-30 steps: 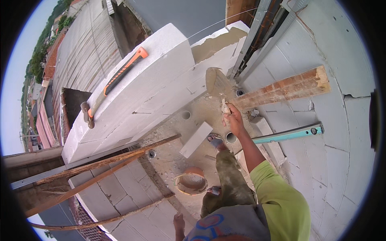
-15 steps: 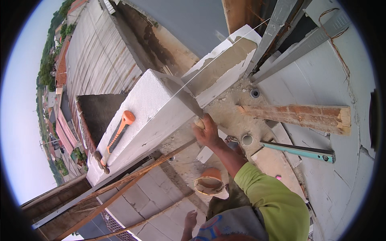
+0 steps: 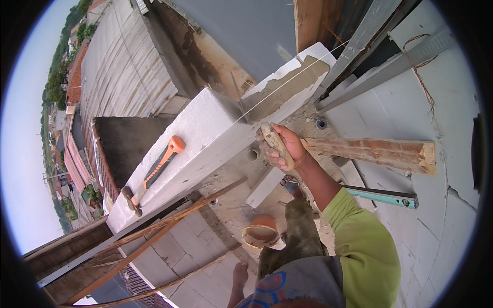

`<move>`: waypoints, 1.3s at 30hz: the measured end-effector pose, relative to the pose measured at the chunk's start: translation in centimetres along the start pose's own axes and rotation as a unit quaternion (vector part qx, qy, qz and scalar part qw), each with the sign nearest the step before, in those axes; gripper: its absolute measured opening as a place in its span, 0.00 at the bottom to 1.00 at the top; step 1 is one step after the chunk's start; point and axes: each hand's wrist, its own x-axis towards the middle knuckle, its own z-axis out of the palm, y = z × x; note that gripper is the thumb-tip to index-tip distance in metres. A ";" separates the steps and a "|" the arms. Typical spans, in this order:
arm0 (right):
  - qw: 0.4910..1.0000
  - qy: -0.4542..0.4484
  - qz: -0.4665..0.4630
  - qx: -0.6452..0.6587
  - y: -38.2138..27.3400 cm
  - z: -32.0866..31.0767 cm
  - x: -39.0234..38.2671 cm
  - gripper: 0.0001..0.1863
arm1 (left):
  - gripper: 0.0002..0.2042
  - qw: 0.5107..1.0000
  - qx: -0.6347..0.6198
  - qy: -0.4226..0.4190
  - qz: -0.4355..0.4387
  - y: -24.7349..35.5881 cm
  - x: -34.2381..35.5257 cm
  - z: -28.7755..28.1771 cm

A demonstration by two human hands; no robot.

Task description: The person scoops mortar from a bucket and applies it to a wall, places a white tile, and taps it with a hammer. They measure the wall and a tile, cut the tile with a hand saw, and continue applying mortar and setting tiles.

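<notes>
My right hand (image 3: pixel 290 149) is wrapped round the wooden handle of a trowel (image 3: pixel 278 146). Its thin blade shows almost edge-on past the handle, by the end of a white block (image 3: pixel 205 118). Grey mortar (image 3: pixel 292 87) coats the lower white wall course just beyond that end. A taut white string (image 3: pixel 277 92) runs above both. On the block's top lies a hammer (image 3: pixel 157 167) with an orange and black handle. Low in the picture, my left hand (image 3: pixel 240 272) hangs beside my body; its fingers are too small and unclear to read.
An orange bucket (image 3: pixel 260 231) stands below, near my leg. A rough wooden plank (image 3: pixel 372 153), a teal spirit level (image 3: pixel 382 195) and metal channels (image 3: pixel 385 72) are at the right. Wooden poles (image 3: pixel 169 220) cross the lower left. Roofs (image 3: pixel 128 61) lie far below the wall.
My right hand has turned and moved slightly right, lifting the trowel back from the block's end, so its handle now shows. The whole view has shifted a little. My left hand still hangs low.
</notes>
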 end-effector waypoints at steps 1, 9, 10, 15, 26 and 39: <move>0.999 -0.026 0.020 0.017 0.2 0.0 0.2 0.32 | 0.22 1.000 0.002 -0.008 0.021 -0.6 -0.2 0.1; 0.977 0.073 0.190 -0.067 1.0 0.3 -11.9 0.30 | 0.21 1.000 -0.009 -0.028 0.007 -1.2 -0.9 0.5; 0.978 0.079 0.179 -0.076 1.5 0.1 -13.6 0.28 | 0.21 1.000 -0.004 -0.019 0.010 -0.8 -0.4 0.1; 0.905 0.224 -0.129 -0.338 4.6 1.9 -8.3 0.20 | 0.22 0.999 -0.036 0.012 -0.020 2.5 0.4 -2.3; 0.620 0.299 -0.347 -0.638 14.5 -1.0 4.7 0.32 | 0.24 0.999 -0.009 -0.009 -0.044 3.3 -3.3 -3.0; 0.689 0.338 -0.072 -0.637 9.3 4.4 -3.8 0.32 | 0.22 0.999 -0.033 0.009 -0.005 4.1 -1.1 -2.4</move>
